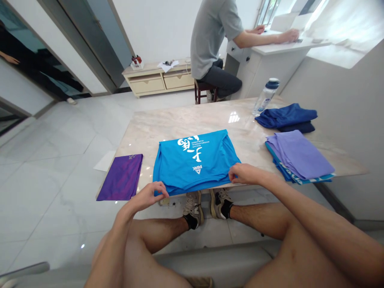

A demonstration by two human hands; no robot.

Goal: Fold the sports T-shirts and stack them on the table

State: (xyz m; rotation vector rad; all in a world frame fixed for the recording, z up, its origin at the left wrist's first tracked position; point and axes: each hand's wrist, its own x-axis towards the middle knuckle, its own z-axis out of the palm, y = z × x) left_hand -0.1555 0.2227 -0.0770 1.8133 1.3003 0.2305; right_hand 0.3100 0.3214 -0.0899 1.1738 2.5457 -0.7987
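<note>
A bright blue T-shirt (177, 170) lies folded into a wide rectangle on the marble-topped table (150, 120), with white lettering and a logo on its front. My left hand (151, 193) is at its near left corner, finger and thumb closed on the hem. At the near right corner, my right hand (243, 174) has its fingers curled in a pinch on the cloth. Beyond my left hand is a flat, folded purple garment (121, 178) at the table's left end.
On the right lie a lilac folded garment (300, 154) atop blue ones and a dark blue pile (288, 116). A clear bottle (265, 98) stands behind them. Across the table a person in grey (210, 40) sits at a white desk (276, 50). Another person's legs (45, 76) show far left.
</note>
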